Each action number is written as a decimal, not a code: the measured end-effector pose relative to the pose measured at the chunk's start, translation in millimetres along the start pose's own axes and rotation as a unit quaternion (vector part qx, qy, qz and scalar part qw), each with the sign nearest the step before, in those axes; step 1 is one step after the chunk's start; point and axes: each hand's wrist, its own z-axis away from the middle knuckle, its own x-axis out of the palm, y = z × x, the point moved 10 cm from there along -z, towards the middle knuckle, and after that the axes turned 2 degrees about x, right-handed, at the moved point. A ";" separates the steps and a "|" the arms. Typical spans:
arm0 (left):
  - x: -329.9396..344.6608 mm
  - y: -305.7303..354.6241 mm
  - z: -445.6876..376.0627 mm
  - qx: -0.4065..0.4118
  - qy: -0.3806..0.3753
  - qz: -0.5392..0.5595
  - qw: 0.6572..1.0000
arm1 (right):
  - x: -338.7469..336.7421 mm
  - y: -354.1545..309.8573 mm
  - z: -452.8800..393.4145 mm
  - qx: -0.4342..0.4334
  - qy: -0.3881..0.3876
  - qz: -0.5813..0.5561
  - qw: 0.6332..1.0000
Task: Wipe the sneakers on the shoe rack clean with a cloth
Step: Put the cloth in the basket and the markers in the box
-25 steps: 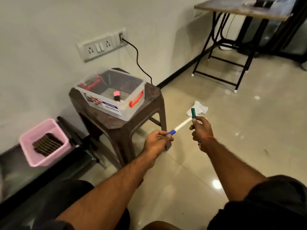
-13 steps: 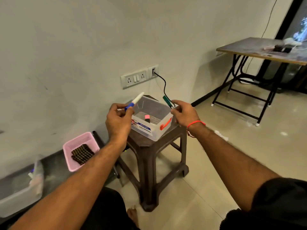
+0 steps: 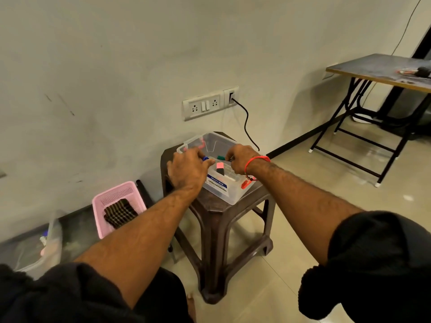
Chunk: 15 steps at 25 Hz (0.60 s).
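Clear plastic box (image 3: 229, 194) on brown stool (image 3: 215, 213), open-topped, red latches at its ends. Both hands over box rim.

Left hand (image 3: 189, 170) at box's left edge, fingers (image 3: 208, 162) curled round blue-capped marker (image 3: 205, 158); only the cap visible. Right hand (image 3: 240, 160) over box's right half, fingers curled; green marker (image 3: 220, 157) juts out just beside the fingertips. Cannot tell whether pinched or free. Pink highlighter (image 3: 220, 167) upright-tilted inside box, between the two hands.

Step in hand, judged: dropping stray markers into box, a tidy-up ahead of the wiping. To do well: lower each marker past the rim before letting go, lay flat along box floor, keep clear of highlighter, avoid nudging box toward stool edge.

Task items: sneakers and shoe rack not in view. Dark checked cloth (image 3: 120, 213) in pink basket (image 3: 100, 203), on floor left of and below box; likely the wiping cloth, untouched. Wiping judged not yet begun.

Writing: blue label (image 3: 217, 180) on box's near wall, reads "MULTI-BOX"; smaller print below too fine to read. No other legible text. Red thread on right wrist.
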 end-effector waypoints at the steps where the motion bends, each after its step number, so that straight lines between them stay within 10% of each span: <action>1: 4.3 3.4 -3.6 0.003 -0.007 -0.031 0.999 | 6.2 -1.5 -4.0 0.003 -0.013 0.009 1.000; 15: 6.2 12.6 13.1 0.022 -0.007 0.038 0.999 | 3.1 3.8 -12.2 0.002 0.036 -0.114 0.993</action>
